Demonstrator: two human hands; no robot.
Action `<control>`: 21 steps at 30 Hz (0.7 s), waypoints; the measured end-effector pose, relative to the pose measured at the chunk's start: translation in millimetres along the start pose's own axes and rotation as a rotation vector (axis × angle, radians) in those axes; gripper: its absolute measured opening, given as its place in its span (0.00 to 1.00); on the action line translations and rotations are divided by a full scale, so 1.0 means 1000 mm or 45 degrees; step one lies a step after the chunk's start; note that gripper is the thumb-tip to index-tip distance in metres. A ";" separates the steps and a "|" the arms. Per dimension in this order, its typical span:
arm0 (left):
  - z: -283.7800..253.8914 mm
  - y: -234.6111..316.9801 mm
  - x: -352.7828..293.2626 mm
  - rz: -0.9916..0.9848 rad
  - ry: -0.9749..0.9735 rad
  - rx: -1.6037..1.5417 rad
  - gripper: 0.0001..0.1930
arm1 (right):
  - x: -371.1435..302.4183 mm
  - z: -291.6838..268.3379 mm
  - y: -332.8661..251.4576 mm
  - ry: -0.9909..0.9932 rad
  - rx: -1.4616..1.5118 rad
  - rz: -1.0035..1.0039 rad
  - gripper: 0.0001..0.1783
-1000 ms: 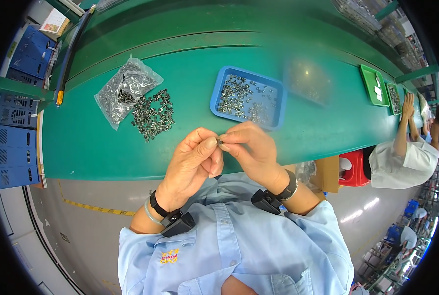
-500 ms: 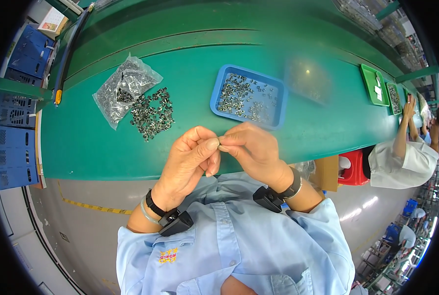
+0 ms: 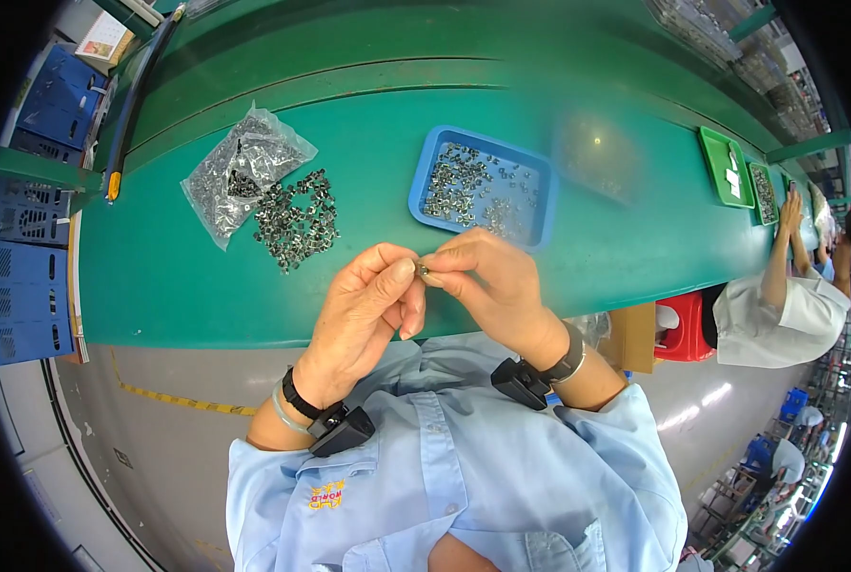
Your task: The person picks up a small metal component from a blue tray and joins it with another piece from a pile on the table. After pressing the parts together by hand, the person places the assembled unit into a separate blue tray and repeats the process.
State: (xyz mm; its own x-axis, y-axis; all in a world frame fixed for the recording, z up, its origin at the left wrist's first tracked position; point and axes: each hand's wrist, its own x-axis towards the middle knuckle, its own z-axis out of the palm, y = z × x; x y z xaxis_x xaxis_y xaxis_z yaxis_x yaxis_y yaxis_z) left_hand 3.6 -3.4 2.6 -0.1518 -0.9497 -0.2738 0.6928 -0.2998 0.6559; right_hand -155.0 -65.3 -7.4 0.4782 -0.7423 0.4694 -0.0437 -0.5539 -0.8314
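Between the fingertips of both hands, over the near edge of the green table (image 3: pixel 368 210), is a small metal part (image 3: pixel 423 271), mostly covered by the fingers. My left hand (image 3: pixel 368 296) pinches it between thumb and forefinger, the other fingers curled. From the other side, my right hand (image 3: pixel 490 286) grips it with thumb and forefinger. Beyond the left hand lies a loose pile of small dark and silver metal parts (image 3: pixel 297 221). A blue tray (image 3: pixel 478 232) past the right hand holds several shiny small parts (image 3: pixel 456 181).
A clear plastic bag (image 3: pixel 244 167) full of small parts lies left of the pile. Green trays (image 3: pixel 728 167) stand at the far right near a co-worker in white (image 3: pixel 778 305). Blue crates (image 3: pixel 31 267) are stacked at the left. A red stool (image 3: pixel 689 327) stands right of me.
The fingertips have parted slightly and shifted a little left, so the small metal part shows more between them. The right thumb and forefinger are spread a bit wider.
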 end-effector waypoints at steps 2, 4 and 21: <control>0.000 -0.002 0.000 0.010 0.007 -0.017 0.07 | -0.001 0.001 0.000 -0.002 0.002 0.015 0.07; 0.000 -0.003 -0.001 0.015 0.009 -0.025 0.07 | -0.002 0.001 -0.001 -0.005 0.005 0.046 0.07; -0.002 -0.005 -0.005 0.073 0.103 0.133 0.07 | -0.008 0.008 -0.007 -0.028 -0.008 0.091 0.08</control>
State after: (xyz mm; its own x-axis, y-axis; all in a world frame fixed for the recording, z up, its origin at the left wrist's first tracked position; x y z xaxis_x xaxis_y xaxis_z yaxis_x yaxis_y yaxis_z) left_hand 2.3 3.6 -0.8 -0.0536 -0.9565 -0.2866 0.6209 -0.2567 0.7407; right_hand -151.6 -52.3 -8.0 0.4925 -0.7717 0.4024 -0.0839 -0.5023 -0.8606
